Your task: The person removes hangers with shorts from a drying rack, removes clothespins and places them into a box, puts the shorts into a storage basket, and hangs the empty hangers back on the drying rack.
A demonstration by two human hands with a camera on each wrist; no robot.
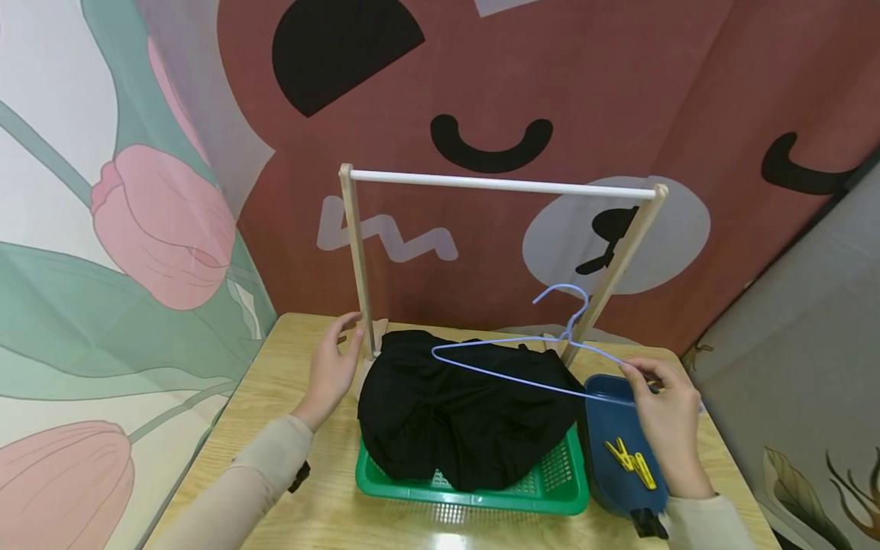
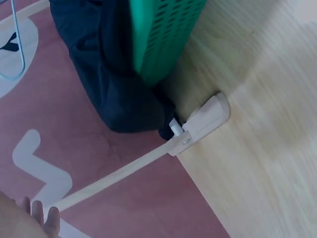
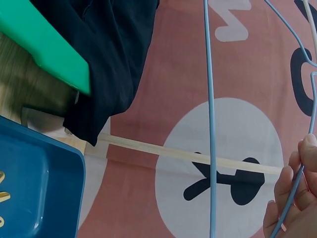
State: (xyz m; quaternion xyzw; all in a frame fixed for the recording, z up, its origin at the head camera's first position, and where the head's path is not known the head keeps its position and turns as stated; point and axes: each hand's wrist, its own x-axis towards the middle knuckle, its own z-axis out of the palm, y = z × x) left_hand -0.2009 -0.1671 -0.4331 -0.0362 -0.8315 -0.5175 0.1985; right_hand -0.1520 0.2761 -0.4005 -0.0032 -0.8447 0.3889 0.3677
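Observation:
My right hand (image 1: 664,416) pinches one shoulder of a light blue clothes hanger (image 1: 505,374), its hook pointing up, above the right side of a black garment (image 1: 467,412). In the right wrist view the thumb and fingers (image 3: 297,186) curl round the hanger wire. The garment lies spread over a green basket (image 1: 474,500) and drapes past its rim. Beside the left post of a wooden rack (image 1: 360,267), my left hand (image 1: 333,370) is raised with fingers apart and nothing in its grasp. Only part of the left hand shows in the left wrist view.
The rack's white bar (image 1: 502,183) spans two posts behind the basket. A blue tray (image 1: 622,489) right of the basket holds yellow clothespins (image 1: 632,462). All stand on a wooden table (image 1: 275,397) against a patterned curtain (image 1: 289,191).

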